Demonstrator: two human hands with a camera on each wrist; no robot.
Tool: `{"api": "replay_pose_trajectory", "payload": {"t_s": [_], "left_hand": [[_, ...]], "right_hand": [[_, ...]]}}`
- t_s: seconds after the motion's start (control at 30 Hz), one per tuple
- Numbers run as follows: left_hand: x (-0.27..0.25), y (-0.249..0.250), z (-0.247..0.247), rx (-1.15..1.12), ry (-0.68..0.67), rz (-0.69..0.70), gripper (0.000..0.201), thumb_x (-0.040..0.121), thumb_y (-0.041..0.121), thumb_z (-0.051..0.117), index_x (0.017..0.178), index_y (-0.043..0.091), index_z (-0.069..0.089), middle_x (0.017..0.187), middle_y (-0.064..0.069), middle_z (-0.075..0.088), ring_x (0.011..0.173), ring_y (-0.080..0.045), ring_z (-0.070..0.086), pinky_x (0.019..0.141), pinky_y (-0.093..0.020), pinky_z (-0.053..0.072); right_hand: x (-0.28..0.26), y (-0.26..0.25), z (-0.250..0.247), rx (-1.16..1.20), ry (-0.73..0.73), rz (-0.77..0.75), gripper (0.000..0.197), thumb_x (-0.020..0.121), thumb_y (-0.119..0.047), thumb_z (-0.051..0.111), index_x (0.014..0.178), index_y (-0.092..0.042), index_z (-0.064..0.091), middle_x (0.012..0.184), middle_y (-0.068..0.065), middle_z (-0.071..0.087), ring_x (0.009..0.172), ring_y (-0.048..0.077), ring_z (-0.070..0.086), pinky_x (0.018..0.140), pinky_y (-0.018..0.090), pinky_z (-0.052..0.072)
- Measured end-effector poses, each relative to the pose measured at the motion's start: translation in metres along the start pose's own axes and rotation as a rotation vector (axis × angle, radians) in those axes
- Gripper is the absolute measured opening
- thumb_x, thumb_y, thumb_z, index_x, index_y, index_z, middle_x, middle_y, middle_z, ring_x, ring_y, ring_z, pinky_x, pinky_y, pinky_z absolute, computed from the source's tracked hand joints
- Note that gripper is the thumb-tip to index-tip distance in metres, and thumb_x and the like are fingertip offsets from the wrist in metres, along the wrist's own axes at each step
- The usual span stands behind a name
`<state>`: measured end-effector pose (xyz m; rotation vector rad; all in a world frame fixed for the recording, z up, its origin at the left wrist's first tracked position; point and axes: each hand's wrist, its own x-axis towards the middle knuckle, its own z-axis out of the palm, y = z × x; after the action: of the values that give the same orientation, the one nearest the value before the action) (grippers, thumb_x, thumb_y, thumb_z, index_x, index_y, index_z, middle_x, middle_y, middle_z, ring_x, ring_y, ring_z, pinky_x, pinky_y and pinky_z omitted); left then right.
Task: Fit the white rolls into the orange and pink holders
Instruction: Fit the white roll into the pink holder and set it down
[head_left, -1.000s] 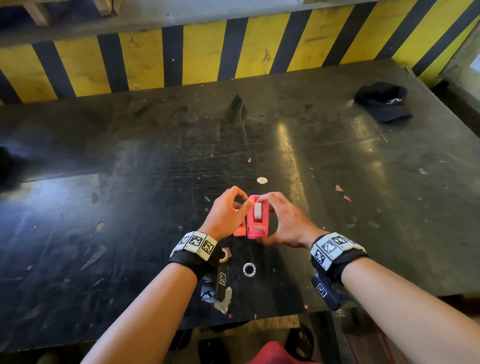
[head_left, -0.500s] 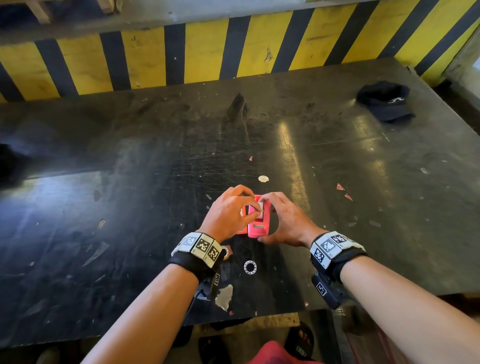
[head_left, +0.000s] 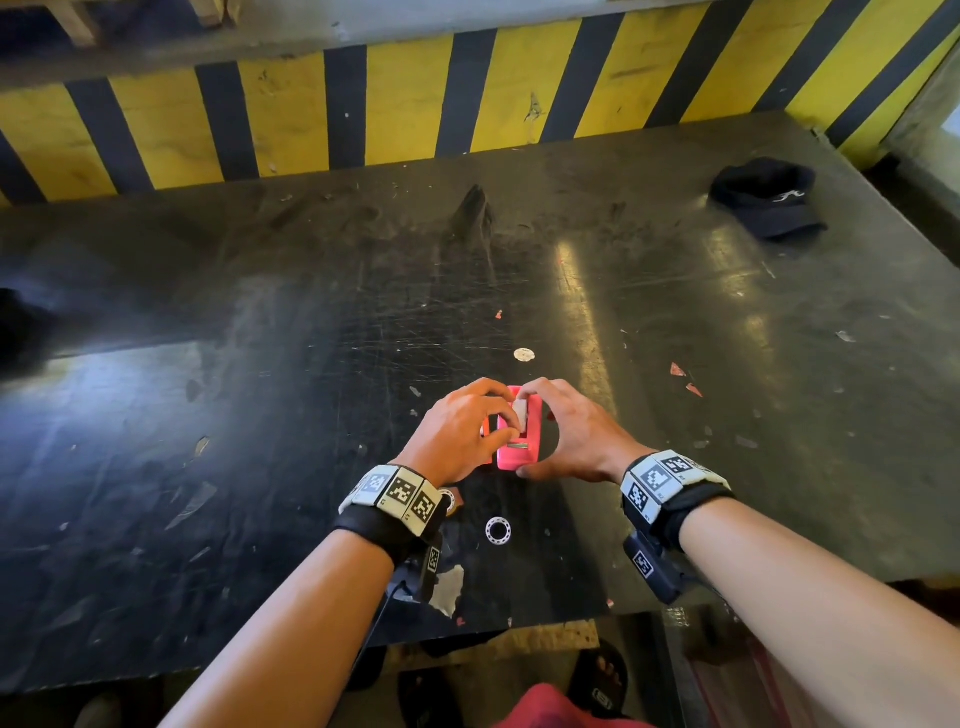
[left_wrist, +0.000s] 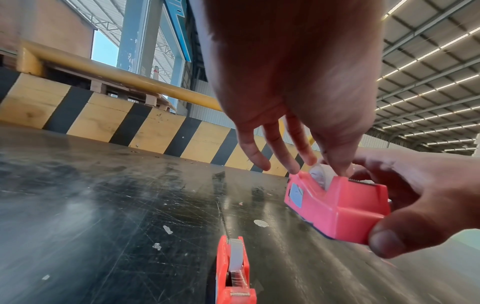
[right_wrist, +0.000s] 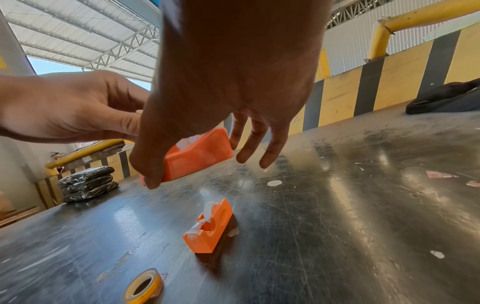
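dark scratched table (head_left: 260, 467), right hand (head_left: 576, 441) gripping pink holder (head_left: 517, 449) lifted off table, left hand (head_left: 457, 436) pinching white roll (head_left: 519, 413) in its slot, orange holder (left_wrist: 232, 273) with roll on table beneath

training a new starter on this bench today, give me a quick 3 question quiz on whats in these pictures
1. True or false: the right hand has the pink holder in its grip.
2. Multiple choice: where is the orange holder? A) standing on the table, free of both hands. B) lifted in one hand. C) on top of the black cap.
3. Short answer: what does the left hand pinch at its fingertips?

Key: 1 true. 2 A. 3 the white roll sitting in the pink holder.
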<state>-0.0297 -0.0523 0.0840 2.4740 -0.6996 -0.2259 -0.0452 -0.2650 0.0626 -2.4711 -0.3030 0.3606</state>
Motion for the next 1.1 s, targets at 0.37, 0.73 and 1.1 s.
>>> {"api": "replay_pose_trajectory", "payload": {"t_s": [0.37, 0.73, 1.1], "left_hand": [[-0.009, 0.005, -0.003, 0.060, -0.043, -0.015, 0.011, 0.092, 0.035, 0.070, 0.100, 0.032, 0.077, 0.138, 0.008, 0.058, 0.113, -0.013, 0.061, 0.087, -0.025, 0.046], [-0.021, 0.004, 0.003, 0.129, 0.092, 0.073, 0.011, 0.090, 0.038, 0.072, 0.096, 0.035, 0.080, 0.125, 0.009, 0.062, 0.102, -0.011, 0.060, 0.083, -0.034, 0.053], [-0.026, -0.009, 0.019, 0.273, 0.222, 0.218, 0.009, 0.087, 0.041, 0.075, 0.091, 0.036, 0.081, 0.118, 0.005, 0.066, 0.101, -0.019, 0.058, 0.086, -0.038, 0.048]], "right_hand": [[0.001, -0.004, 0.000, -0.012, -0.024, 0.010, 0.091, 0.056, -0.057, 0.094, 0.128, -0.044, 0.040, 0.134, -0.005, 0.052, 0.116, 0.020, 0.057, 0.092, 0.042, 0.053], [0.004, -0.005, 0.003, -0.008, -0.031, 0.027, 0.091, 0.056, -0.056, 0.095, 0.128, -0.042, 0.041, 0.134, -0.003, 0.054, 0.118, 0.021, 0.057, 0.094, 0.043, 0.053], [0.007, -0.001, 0.006, -0.001, -0.005, 0.013, 0.088, 0.055, -0.053, 0.093, 0.127, -0.039, 0.043, 0.129, -0.003, 0.053, 0.113, 0.019, 0.057, 0.092, 0.036, 0.051]]}}
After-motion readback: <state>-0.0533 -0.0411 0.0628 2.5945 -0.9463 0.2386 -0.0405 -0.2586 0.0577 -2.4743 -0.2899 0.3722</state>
